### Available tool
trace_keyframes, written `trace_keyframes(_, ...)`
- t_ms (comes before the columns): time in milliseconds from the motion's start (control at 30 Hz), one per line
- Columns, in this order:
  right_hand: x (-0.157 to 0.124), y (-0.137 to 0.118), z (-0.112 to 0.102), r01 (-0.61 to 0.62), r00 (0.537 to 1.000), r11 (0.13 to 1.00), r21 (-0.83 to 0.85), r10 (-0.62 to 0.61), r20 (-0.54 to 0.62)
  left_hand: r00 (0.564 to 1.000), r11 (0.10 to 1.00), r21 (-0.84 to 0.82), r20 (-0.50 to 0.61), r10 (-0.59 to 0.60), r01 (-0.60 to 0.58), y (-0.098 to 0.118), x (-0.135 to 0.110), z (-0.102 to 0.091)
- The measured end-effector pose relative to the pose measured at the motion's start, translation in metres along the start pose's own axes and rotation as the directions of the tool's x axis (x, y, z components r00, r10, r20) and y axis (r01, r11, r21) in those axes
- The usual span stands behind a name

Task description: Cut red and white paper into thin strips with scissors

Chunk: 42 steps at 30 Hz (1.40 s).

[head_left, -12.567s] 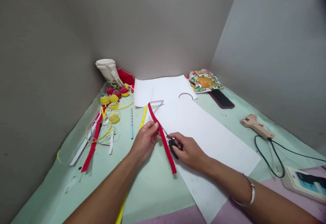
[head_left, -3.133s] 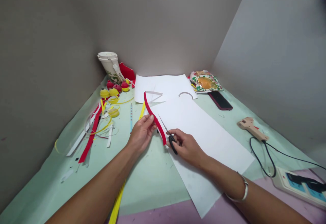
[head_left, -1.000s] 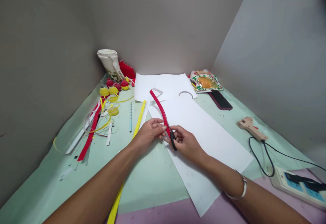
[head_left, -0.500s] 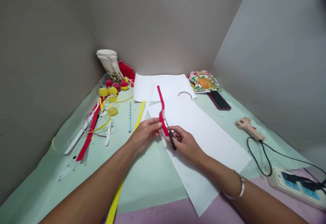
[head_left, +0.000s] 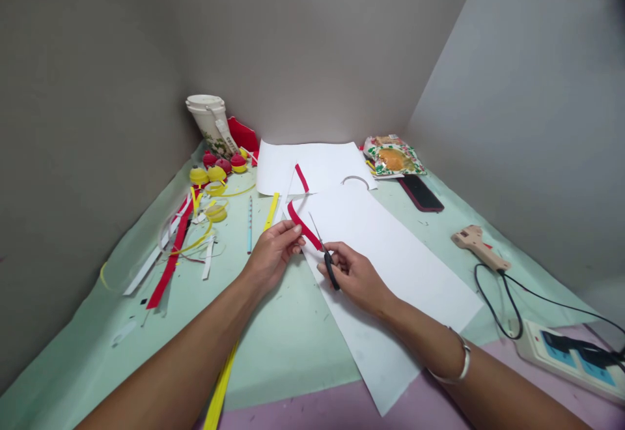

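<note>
My left hand (head_left: 271,253) pinches a red paper strip (head_left: 301,222) near its lower end; the strip bends up and folds over, with a white underside showing. My right hand (head_left: 355,275) is closed on small black-handled scissors (head_left: 324,254), whose blades point up and left beside the strip. Both hands hover over the near corner of a long white sheet (head_left: 390,267) lying on the pale green mat (head_left: 288,345).
Left: red, yellow and white strips (head_left: 176,247), small yellow and red domes (head_left: 215,172), a pencil (head_left: 249,225), a cup (head_left: 209,120). A long yellow strip (head_left: 222,381) lies under my left arm. Right: snack packet (head_left: 393,156), phone (head_left: 420,192), glue gun (head_left: 476,244), cable, power strip (head_left: 571,358).
The red strip, which stood straighter half a second ago, now bends and folds over above my left fingers. The scissors have tilted slightly; both hands stay nearly in place.
</note>
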State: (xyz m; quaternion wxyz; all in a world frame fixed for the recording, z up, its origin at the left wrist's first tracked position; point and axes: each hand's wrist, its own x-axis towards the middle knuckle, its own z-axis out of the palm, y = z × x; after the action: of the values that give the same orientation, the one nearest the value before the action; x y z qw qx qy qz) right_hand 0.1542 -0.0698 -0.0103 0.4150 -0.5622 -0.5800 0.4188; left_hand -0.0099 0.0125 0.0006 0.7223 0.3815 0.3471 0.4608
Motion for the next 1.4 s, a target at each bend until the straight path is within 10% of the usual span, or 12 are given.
trace_keyframes(1400,-0.0044,-0.0007,0.0019,0.116,0.993,0.967,-0.227,-0.107,0.049,0.99,0.993,-0.032,-0.09,0.111,-0.115,0.0011,0.0007,-0.0003)
